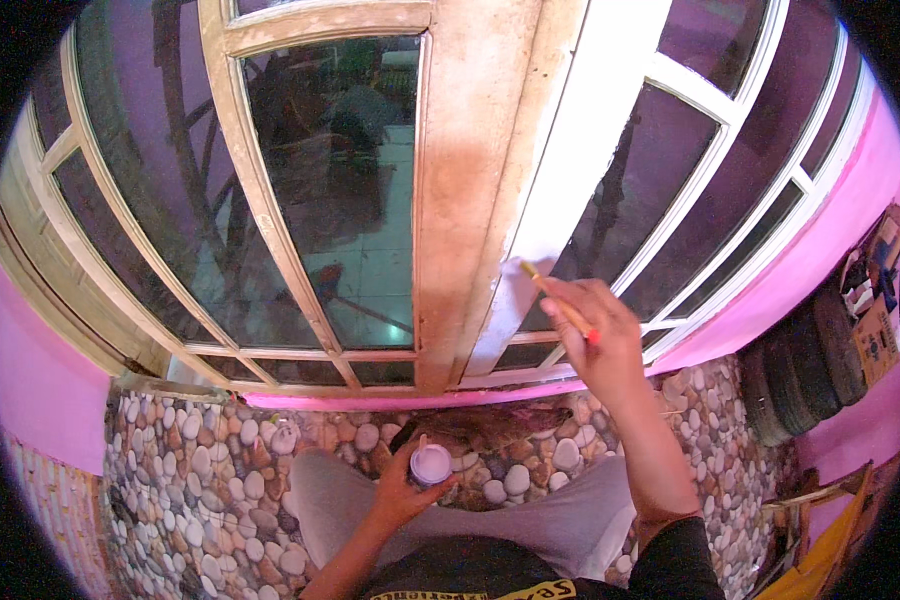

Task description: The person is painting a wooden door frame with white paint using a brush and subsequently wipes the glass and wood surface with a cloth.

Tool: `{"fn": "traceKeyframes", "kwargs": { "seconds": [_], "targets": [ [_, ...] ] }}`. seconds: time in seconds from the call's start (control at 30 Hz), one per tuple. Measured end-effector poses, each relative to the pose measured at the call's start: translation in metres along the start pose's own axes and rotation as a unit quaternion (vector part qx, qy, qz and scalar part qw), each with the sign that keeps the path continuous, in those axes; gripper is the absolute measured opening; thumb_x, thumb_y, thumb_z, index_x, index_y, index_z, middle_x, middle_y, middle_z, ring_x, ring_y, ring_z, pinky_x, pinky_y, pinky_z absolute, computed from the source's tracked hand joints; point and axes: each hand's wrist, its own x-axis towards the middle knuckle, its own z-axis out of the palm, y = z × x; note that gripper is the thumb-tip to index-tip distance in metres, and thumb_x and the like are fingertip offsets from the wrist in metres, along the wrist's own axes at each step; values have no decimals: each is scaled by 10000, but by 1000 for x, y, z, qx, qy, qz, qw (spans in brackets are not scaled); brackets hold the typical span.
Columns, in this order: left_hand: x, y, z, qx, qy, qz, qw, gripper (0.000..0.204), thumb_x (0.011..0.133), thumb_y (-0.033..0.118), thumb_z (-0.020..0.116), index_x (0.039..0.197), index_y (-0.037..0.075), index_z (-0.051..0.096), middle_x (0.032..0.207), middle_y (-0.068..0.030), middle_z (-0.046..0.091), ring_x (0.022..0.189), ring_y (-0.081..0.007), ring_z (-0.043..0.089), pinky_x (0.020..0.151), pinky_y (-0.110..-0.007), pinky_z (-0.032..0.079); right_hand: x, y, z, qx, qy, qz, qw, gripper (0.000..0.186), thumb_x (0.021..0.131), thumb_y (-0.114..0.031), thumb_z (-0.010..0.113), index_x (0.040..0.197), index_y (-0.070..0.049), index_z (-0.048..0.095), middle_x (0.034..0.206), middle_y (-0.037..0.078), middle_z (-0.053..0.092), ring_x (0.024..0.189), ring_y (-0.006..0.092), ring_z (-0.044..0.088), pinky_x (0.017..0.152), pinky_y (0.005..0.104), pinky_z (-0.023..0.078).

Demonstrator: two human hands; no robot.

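Note:
My right hand [602, 335] is closed around a paintbrush [560, 298] with a wooden, red-tipped handle. Its bristles touch the lower part of a wide white-painted frame post [568, 180]. To the left of that post runs a bare, tan wooden post [467, 200]. Low in front of my lap, my left hand [402, 488] grips a small round cup of white paint [431, 464], its fingers wrapped about the side. Glass panes flank both posts; the frames on the right are white, while those on the left look unpainted or worn.
Pebble-patterned flooring [200, 470] lies beneath me. A dark, rough piece of material [490, 428] rests by the pink wall base. Stacked tyres [800, 370] and a cardboard box [875, 340] stand at the right against a pink wall [710, 347]. Something yellow [835, 535] leans at lower right.

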Motion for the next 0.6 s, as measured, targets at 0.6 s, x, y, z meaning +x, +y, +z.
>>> {"fn": "traceKeyframes", "kwargs": {
  "seconds": [0.6],
  "targets": [
    [39, 16, 34, 101, -3, 4, 995, 724, 696, 302, 879, 1237, -7, 511, 1117, -144, 613, 1010, -233, 633, 874, -350, 519, -82, 22, -22, 290, 119, 163, 936, 139, 927, -26, 602, 1043, 40, 644, 906, 128, 657, 767, 161, 657, 688, 258, 543]
  ]
}}
